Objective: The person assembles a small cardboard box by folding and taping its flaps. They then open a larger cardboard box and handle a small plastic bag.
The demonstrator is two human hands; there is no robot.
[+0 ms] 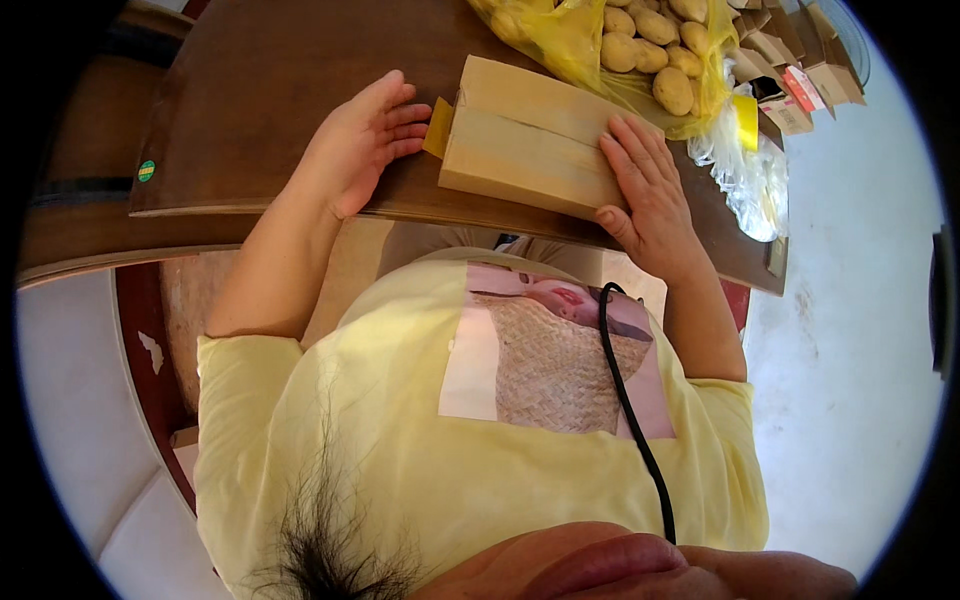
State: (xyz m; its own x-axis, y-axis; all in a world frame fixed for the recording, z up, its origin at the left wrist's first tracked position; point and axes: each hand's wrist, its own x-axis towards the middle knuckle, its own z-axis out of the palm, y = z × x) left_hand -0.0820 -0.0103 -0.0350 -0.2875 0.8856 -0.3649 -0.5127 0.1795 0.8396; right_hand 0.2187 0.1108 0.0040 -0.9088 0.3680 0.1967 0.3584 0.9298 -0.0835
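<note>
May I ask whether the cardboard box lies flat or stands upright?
Flat: the box lies broad face up, under the right hand.

Light over my workspace is bright and soft; its source cannot be told. To the right of the cardboard box [535,140], the floor [860,260] appears bluish white, nearly washed out, and a clear plastic bag [758,190] carries small glinting highlights. Left of the box, the dark table [250,110] shows a faint sheen. My left hand [365,140] and right hand [650,190], beside and on the box, are crisply rendered. Below the box, gentle shadows mark my shirt's [370,390] folds. Well away from the box, edges bow toward a black, blue-fringed rim.
</note>
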